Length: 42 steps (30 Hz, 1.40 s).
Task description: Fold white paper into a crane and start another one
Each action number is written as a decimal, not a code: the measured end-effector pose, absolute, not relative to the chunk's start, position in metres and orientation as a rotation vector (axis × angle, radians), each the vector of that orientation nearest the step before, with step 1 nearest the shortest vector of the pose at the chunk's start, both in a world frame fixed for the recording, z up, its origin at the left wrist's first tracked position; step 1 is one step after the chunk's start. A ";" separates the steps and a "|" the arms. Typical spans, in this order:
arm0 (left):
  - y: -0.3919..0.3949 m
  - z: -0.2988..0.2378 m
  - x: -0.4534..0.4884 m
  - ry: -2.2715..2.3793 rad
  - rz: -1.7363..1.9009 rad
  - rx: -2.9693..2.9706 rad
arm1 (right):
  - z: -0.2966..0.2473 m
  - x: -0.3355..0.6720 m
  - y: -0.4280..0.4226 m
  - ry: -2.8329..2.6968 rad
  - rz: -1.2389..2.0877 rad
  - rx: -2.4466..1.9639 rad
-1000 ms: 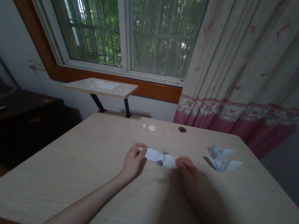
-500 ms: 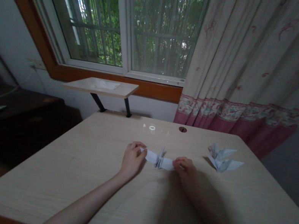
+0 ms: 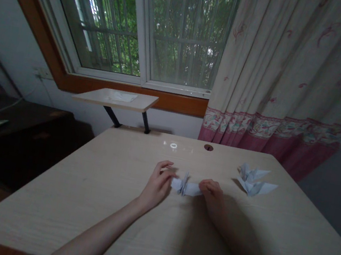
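A small white folded paper figure (image 3: 186, 187) lies on the light wooden table (image 3: 110, 205) a little beyond its middle. My left hand (image 3: 157, 184) pinches the figure's left end, fingers curled round it. My right hand (image 3: 212, 192) pinches its right end. The middle of the paper is bunched up into a short upright fold between the two hands.
Two more folded paper figures (image 3: 255, 180) sit at the table's far right. A cable hole (image 3: 208, 147) is near the far edge. Behind stand a small raised shelf (image 3: 116, 98), a window, a curtain (image 3: 293, 70) and a dark cabinet (image 3: 8, 129) at left.
Both hands have moved closer together, the left one sliding right. The paper between them, stretched out long before, is now shorter and bunched in the middle.
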State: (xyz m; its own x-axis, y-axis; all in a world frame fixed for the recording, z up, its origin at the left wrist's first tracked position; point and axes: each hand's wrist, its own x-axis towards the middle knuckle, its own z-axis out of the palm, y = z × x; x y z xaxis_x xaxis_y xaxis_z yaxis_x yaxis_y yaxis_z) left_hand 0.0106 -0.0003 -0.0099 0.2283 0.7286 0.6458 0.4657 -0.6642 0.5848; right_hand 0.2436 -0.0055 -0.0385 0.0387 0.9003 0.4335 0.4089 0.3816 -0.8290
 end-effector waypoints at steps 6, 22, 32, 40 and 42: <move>-0.009 -0.003 0.011 0.983 1.312 2.266 | -0.038 0.243 -0.005 -1.562 0.554 -1.220; -0.005 -0.009 0.010 0.963 1.327 2.244 | -0.036 0.238 -0.012 -1.495 0.642 -1.089; -0.003 -0.007 0.012 0.893 1.367 2.170 | -0.028 0.237 -0.018 -1.469 0.723 -1.059; -0.002 -0.008 0.013 0.860 1.260 2.141 | -0.031 0.232 -0.013 -1.681 0.644 -1.029; -0.003 -0.008 0.013 0.862 1.240 2.157 | -0.033 0.232 -0.012 -1.725 0.639 -1.018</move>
